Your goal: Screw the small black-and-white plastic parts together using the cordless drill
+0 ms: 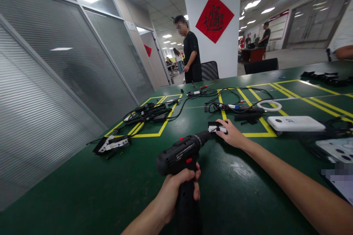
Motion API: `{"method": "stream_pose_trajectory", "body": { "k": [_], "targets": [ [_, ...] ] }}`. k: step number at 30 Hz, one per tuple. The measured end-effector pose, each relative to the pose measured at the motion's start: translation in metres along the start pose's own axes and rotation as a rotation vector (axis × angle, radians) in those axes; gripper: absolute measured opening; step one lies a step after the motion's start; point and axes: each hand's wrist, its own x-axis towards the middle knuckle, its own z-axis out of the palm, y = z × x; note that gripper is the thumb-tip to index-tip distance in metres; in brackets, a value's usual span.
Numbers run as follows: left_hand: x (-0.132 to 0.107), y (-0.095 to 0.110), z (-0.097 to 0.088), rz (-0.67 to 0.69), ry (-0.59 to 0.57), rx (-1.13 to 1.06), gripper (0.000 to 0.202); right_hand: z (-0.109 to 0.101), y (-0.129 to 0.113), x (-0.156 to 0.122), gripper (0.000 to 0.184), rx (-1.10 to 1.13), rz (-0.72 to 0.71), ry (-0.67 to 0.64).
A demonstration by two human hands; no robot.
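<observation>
Left hand (pixel 175 187) grasps a black drill (pixel 176 156), nose up close to a small black-and-white part (pixel 212 129) on the green counter (pixel 124 187); right hand (pixel 232 134) pinches that part.

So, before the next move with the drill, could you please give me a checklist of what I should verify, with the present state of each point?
1. Drill held: ok, the left grip is wrapped around its handle.
2. Small black-and-white part held: ok, the right grip is on it.
3. Right grip well away from the chuck: not ok, it is close to the drill's front end.
4. Contact between drill and part: cannot tell, too small to see clearly.
5. Black cables clear of the drill: ok, they lie apart from it on the green table.
</observation>
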Motion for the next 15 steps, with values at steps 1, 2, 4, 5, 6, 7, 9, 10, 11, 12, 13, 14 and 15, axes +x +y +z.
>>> {"method": "stream_pose_trajectory", "body": {
  "k": [1,2,4,5,6,7,9,10,11,12,13,14,15],
  "targets": [
    [-0.0001,-0.0001,0.0,0.0,0.0,0.002,0.016,0.0,0.0,0.0,0.049,-0.001,0.001,-0.001],
    [-0.0002,-0.0002,0.0,0.003,0.0,0.004,0.016,0.0,0.0001,0.0001,0.049,-0.002,0.002,-0.002],
    [-0.0003,-0.0003,0.0,0.01,-0.004,0.011,0.014,0.0,0.0,0.0,0.049,-0.004,0.003,-0.005],
    [-0.0003,-0.0003,-0.0001,0.013,-0.006,0.014,0.014,0.0,-0.0001,0.0,0.049,-0.003,0.002,-0.006],
    [-0.0002,-0.0003,-0.0001,0.014,-0.008,0.018,0.014,-0.0001,-0.0002,-0.0001,0.049,-0.003,0.0,-0.007],
    [-0.0001,-0.0003,-0.0003,0.014,-0.006,0.022,0.014,-0.0001,-0.0004,-0.0001,0.049,-0.003,-0.002,-0.005],
    [0.0004,-0.0004,-0.0004,0.013,0.004,0.028,0.016,-0.0002,-0.0007,-0.0002,0.049,-0.004,-0.005,-0.003],
    [0.0007,-0.0003,-0.0005,0.012,0.007,0.027,0.017,-0.0002,-0.0008,-0.0002,0.049,-0.005,-0.006,0.0],
    [0.0009,-0.0003,-0.0004,0.011,0.006,0.024,0.017,-0.0001,-0.0008,-0.0001,0.049,-0.005,-0.007,0.003],
    [0.001,-0.0002,-0.0004,0.01,0.005,0.019,0.018,0.0,-0.0007,-0.0001,0.049,-0.005,-0.007,0.004],
    [0.001,-0.0001,-0.0003,0.008,0.003,0.014,0.018,0.0002,-0.0005,0.0,0.049,-0.004,-0.008,0.004],
    [0.0009,-0.0001,-0.0003,0.004,0.0,0.01,0.017,0.0004,-0.0002,0.0001,0.049,-0.003,-0.008,0.004],
    [0.0006,0.0,-0.0003,0.0,-0.001,0.009,0.017,0.0006,0.0001,0.0001,0.049,-0.002,-0.008,0.004]
  ]
}}
